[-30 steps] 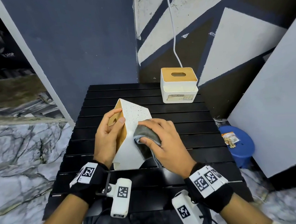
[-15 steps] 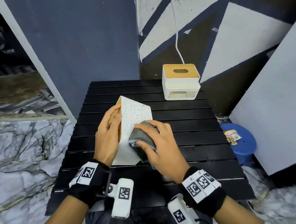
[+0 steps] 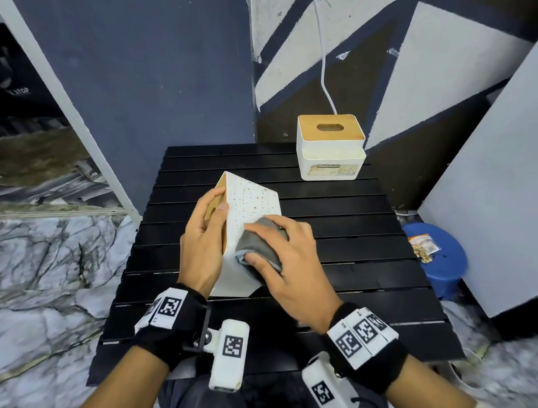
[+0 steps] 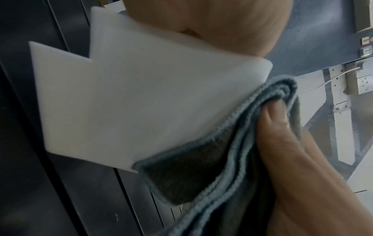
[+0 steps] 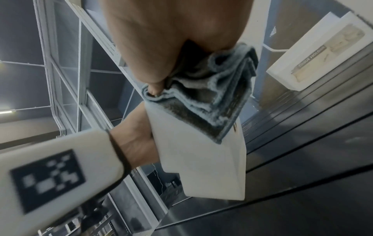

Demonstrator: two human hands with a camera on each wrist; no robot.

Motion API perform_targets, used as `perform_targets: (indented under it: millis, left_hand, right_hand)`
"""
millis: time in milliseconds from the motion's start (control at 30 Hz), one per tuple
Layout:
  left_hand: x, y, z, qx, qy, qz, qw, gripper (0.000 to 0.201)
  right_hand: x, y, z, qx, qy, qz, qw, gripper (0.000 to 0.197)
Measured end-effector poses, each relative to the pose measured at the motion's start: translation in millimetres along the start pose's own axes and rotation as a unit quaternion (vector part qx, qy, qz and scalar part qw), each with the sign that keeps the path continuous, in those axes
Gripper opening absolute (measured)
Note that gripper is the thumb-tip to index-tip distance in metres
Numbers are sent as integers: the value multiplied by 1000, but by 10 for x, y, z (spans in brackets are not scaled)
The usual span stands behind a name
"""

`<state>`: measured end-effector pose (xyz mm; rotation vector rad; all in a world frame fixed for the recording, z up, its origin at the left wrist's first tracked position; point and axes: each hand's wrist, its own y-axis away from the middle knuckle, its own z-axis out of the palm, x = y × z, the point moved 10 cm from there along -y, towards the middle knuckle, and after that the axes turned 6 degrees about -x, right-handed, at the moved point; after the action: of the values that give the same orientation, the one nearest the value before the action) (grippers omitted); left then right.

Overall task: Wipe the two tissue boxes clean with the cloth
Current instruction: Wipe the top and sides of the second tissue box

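A white speckled tissue box with a wooden lid stands tipped on edge in the middle of the black slatted table. My left hand grips its lid side, thumb on the top corner. My right hand holds a folded grey cloth and presses it against the box's speckled face. The left wrist view shows the box's white side with the cloth bunched against it. In the right wrist view the cloth lies on the box. A second white tissue box with a wooden lid stands upright at the table's far right.
A white cable hangs down the painted wall behind the far box. A blue stool with a snack packet stands right of the table, beside a grey panel. Marble floor lies to the left.
My right hand with the cloth has slid slightly up and left across the box's speckled face. The left hand keeps the same grip on the tipped box.
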<state>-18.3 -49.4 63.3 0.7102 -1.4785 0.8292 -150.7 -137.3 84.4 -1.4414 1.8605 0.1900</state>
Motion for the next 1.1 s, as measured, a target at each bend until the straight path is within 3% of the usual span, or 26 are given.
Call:
perform_targets:
  millis: [233,500,700,900,1100]
  left_hand:
    - [-5,-11,-12,1,-6,3,1000,26]
    - [27,4,69,-16,-4,7,1000,24]
    - [18,-15,53,-6,-17,3,1000,24]
    - [28,10,102,-27,-8,5,1000,24]
    - [26,-9,68,-16,-4,3,1000,24]
  right_hand:
    - [225,-161,-75,16,-52,47,997,37]
    - [-185,-107,9,-6,35,-6,999,40]
    - [93,-304,-67,7,-55,54,997,35]
    - [-160,-69,-2,-7,1,-4,1000,39]
    - [42,-317,-45,-10,-35,37,999,37]
